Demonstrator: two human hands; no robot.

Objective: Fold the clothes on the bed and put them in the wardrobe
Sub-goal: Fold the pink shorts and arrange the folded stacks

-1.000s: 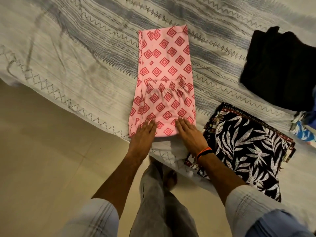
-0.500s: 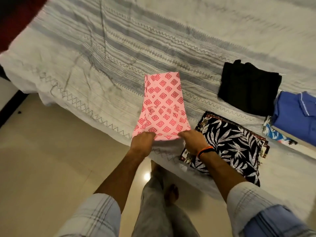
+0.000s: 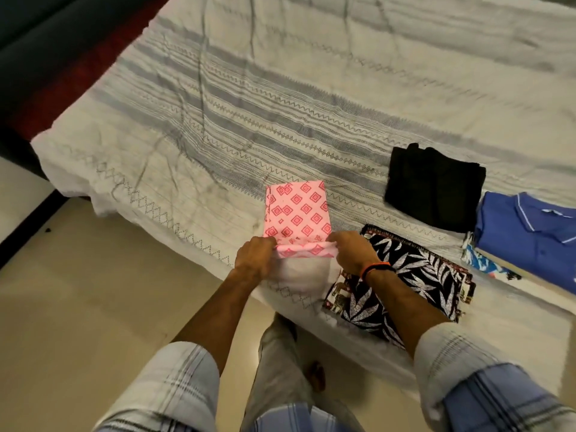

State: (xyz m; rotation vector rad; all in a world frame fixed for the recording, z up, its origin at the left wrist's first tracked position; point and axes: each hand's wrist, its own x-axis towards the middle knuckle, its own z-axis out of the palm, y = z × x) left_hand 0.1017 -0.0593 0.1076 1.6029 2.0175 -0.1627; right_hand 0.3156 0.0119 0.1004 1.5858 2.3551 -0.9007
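Head view showed my left hand (image 3: 254, 258) and right hand (image 3: 352, 252) each pinching the near edge of the pink diamond-patterned folded garment (image 3: 297, 215), lying near the striped white bedsheet's (image 3: 218, 120) near edge.

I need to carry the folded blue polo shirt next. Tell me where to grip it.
Grip the blue polo shirt by its near folded edge, coming from the bed's front side. It lies flat on the bedsheet, collar up, partly over a blue-and-white printed cloth, so slide fingers under it.
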